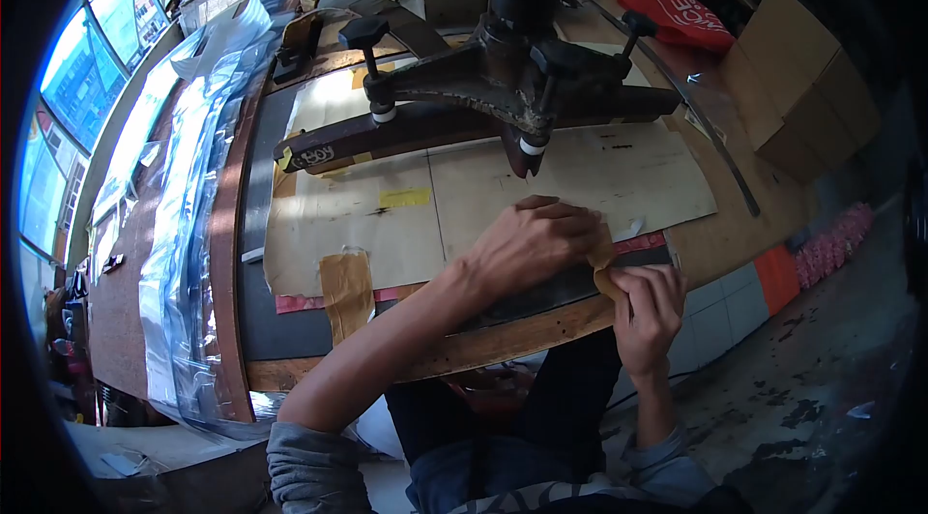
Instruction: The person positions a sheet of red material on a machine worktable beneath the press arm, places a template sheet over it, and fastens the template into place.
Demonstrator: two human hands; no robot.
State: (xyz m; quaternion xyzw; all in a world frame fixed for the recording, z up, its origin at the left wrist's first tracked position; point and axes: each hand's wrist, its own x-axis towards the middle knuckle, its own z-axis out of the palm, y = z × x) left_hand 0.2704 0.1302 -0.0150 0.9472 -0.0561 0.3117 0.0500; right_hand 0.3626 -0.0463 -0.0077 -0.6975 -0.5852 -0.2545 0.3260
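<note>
My left hand [541, 238] reaches across the front of a cream sheet [493, 195], its fingers closed on a strip of brown tape [604, 248]. Beside it, my right hand [650, 306] pinches the lower part of the same strip near the table's front edge. Another piece of brown tape [346, 293] lies over the sheet's front left edge. Red material [640, 242] shows from under the sheet. Above the sheet stands a dark metal press [483, 79] with a long bar [329, 145] across it. A yellow label [404, 197] is stuck on the sheet.
Clear plastic sheeting [184, 253] lies along the left side of the table. At the right are an open cardboard box [797, 79], a red bag [677, 19] and a curved metal strip [730, 161]. The wooden table edge [483, 348] runs before my legs.
</note>
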